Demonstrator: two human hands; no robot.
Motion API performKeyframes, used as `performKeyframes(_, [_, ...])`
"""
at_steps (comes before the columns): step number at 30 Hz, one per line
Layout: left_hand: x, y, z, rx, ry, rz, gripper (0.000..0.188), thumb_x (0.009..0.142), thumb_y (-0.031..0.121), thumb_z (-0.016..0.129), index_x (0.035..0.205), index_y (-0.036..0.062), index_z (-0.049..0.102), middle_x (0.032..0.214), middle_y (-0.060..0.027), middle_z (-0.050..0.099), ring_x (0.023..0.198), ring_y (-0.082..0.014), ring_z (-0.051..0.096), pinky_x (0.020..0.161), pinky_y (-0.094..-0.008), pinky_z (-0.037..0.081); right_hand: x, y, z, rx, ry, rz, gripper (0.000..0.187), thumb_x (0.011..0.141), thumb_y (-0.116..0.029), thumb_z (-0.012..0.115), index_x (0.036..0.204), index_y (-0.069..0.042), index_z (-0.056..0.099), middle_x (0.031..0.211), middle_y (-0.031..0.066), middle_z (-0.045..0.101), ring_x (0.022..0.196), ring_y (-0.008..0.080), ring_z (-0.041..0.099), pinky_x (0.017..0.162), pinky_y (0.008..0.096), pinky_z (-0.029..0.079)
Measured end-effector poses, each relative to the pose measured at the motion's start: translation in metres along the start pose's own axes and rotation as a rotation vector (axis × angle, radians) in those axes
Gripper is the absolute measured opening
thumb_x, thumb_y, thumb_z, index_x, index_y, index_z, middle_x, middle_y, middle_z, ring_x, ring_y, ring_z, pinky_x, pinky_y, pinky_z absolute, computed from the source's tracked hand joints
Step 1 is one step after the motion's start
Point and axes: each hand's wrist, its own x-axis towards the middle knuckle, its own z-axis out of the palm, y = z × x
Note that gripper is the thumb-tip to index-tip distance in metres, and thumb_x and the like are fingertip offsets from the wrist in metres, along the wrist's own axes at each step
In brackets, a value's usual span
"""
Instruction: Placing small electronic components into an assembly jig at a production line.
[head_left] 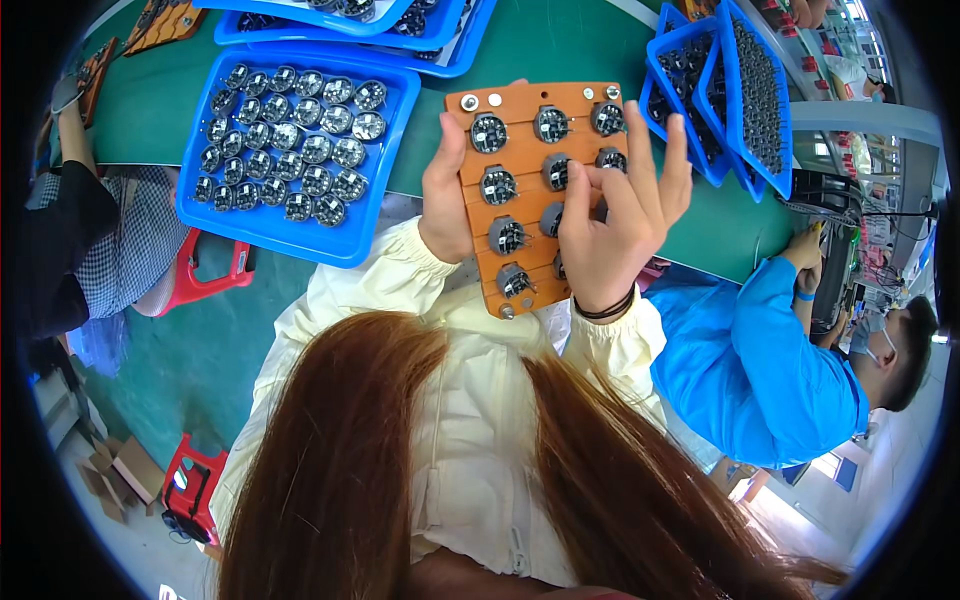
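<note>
An orange-brown board with rows of round, dark electronic components with thin metal pins is tilted up in front of me. My left hand grips its left edge, thumb along the side and the other fingers hidden behind. Over the board's right part is my right hand, thumb and index finger pinched at a round component in the middle column, the other fingers raised. This hand covers some of the lower right components. Left of the board, a blue tray holds rows of similar round components.
More filled blue trays are stacked at the far edge; others lean together at the right. The green table runs underneath. A person in blue sits close on the right; another is at the left, near a red stool.
</note>
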Motion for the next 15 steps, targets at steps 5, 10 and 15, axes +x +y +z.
performKeyframes(5, [-0.001,-0.005,-0.002,-0.006,0.024,0.010,0.076,0.087,0.065,0.025,0.140,0.0100,0.025,0.140,-0.0171,0.031,0.126,-0.0353,0.037,0.101,-0.0501,0.035,-0.003,0.002,-0.007,-0.024,-0.120,0.042,0.018,0.071,-0.015,0.070,0.063,-0.004,0.057,0.125,0.0160,0.052,0.127,0.0364,0.035,0.100,0.0540,0.021])
performKeyframes(10, [-0.003,-0.008,-0.001,0.067,0.087,0.014,0.076,0.087,0.064,0.025,0.140,0.0098,0.025,0.140,-0.0173,0.032,0.126,-0.0348,0.037,0.102,-0.0496,0.035,0.012,0.009,-0.016,-0.011,-0.069,-0.020,0.018,0.070,-0.018,0.071,0.069,-0.004,0.061,0.124,0.0191,0.052,0.125,0.0392,0.036,0.097,0.0531,0.026])
performKeyframes(15, [-0.007,-0.007,0.003,0.078,0.077,0.032,0.075,0.088,0.064,0.024,0.141,0.0098,0.023,0.139,-0.0163,0.033,0.126,-0.0323,0.037,0.103,-0.0464,0.034,0.037,0.005,0.001,-0.044,-0.190,-0.075,0.018,0.071,-0.014,0.068,0.074,0.001,0.060,0.126,0.0212,0.048,0.124,0.0408,0.034,0.098,0.0537,0.026])
